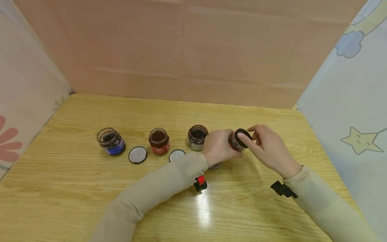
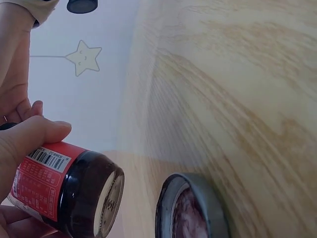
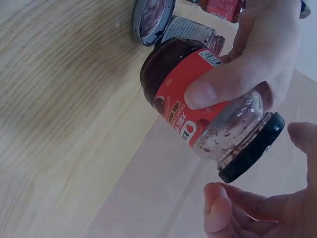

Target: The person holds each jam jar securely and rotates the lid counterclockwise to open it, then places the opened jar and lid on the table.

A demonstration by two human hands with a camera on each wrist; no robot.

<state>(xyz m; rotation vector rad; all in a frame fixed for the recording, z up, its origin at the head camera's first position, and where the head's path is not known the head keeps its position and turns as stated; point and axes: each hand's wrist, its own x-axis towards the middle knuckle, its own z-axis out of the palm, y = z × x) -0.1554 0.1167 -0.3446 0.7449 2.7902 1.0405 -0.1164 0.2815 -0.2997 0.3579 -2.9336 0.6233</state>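
My left hand [image 1: 219,146] grips a glass jar [image 3: 185,94] round its red label, holding it tilted above the table. A black lid [image 3: 255,148] sits on the jar's mouth. Dark contents fill the base end, and the glass near the lid is smeared. My right hand [image 1: 270,148] is at the lid, thumb and fingers spread on either side of it. In the right wrist view a small gap shows between the thumb and the lid, and the fingertips [image 3: 218,191] lie close to the rim. Beneath my left hand, a loose lid [image 2: 190,213] with a stained inside is partly hidden.
Lidless jars stand in a row to the left: one with a blue label [image 1: 116,148], one with a red label [image 1: 160,149], one with a pale label [image 1: 197,146]. Two loose lids lie near them, one left [image 1: 137,155], one in the middle [image 1: 177,155]. Walls border the wooden table [image 1: 75,188].
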